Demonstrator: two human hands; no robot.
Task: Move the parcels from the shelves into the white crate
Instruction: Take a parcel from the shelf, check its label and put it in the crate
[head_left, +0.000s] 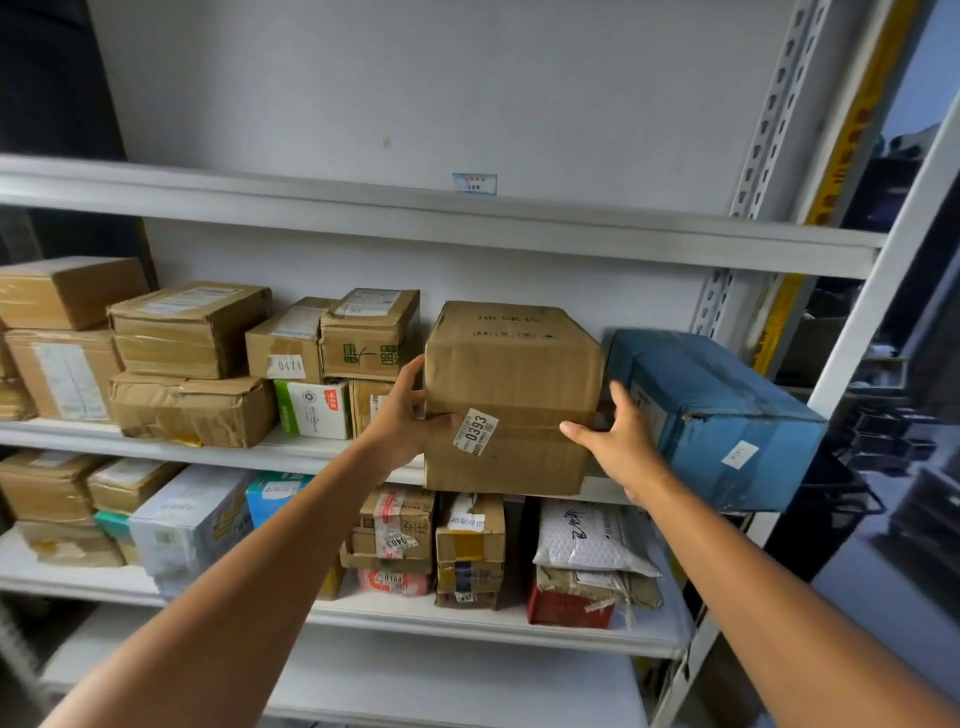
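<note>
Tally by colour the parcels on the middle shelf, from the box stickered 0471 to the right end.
Brown cardboard boxes: 4, namely the 0393 box gripped by the left hand and right hand, the 0471 box, the green-printed box, and the half-hidden box behind the left hand.
White-and-green carton: 1
Blue cardboard box: 1
Total: 6

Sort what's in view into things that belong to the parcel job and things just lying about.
Job: brown box 0393, gripped by left hand and right hand; blue box beside it; white padded mailer on the shelf below. White crate not in view.
Lying about: small sticker on the back wall; yellow strip by the rack upright.
</note>
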